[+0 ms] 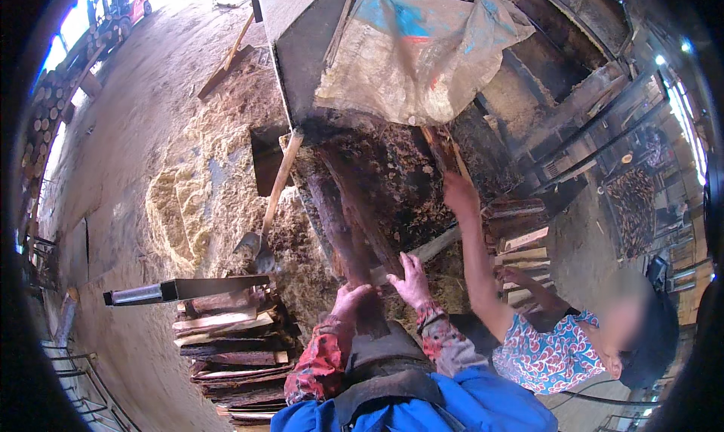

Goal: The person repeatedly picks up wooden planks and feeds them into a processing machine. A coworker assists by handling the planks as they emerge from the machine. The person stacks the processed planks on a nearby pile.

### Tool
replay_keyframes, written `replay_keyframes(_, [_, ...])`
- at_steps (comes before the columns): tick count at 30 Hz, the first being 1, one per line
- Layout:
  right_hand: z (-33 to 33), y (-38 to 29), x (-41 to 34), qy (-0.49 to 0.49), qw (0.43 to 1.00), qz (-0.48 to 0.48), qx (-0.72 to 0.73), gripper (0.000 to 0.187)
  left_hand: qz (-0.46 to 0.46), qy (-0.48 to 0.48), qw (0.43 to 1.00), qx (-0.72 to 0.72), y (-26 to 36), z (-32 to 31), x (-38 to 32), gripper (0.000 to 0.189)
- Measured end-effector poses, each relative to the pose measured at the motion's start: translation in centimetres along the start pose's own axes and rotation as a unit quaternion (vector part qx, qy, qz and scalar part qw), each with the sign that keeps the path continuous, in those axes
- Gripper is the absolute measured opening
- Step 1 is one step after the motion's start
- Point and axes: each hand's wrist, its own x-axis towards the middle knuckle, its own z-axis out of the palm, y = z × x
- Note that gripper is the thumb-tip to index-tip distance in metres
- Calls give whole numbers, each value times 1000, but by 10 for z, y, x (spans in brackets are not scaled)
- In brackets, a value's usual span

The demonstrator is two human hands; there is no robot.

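Observation:
My left hand [352, 301] is closed around the near end of a bark-covered wood slab [334, 217], which lies lengthwise over a dark, debris-strewn surface. To its right, my right hand [412, 282] touches the near end of a second bark slab [367, 223] with its fingers partly spread; whether it grips is hard to tell. A worn woven plastic sheet [413, 70] hangs over the far end of the surface. Right of my hands, a co-worker's hand [461, 194] is at another wood piece [441, 149] that comes out from under the sheet.
Stacked slabs [237, 358] lie at lower left, beside a metal bar [186, 289]. A shovel [280, 189] leans over sawdust [186, 217]. The co-worker [554, 347] stands close on the right, near more stacked wood [523, 254]. A forklift [121, 8] is far off at upper left.

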Motion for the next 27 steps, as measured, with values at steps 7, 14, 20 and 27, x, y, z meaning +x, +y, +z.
replay_keyframes(7, [21,-8,-12,-96,981,66,156,70,42,49,994,92,17,6,-17,29])
replay_keyframes(14, [40,-22,-38,-160,916,130,343,55,155,6,982,112,24,1,-22,41])
replay_keyframes(20, [72,-3,-56,-130,947,66,287,57,61,18,978,201,32,-7,-16,30])
replay_keyframes(27, [57,-35,-70,-161,960,76,217,62,43,4,991,127,23,-9,-15,29])
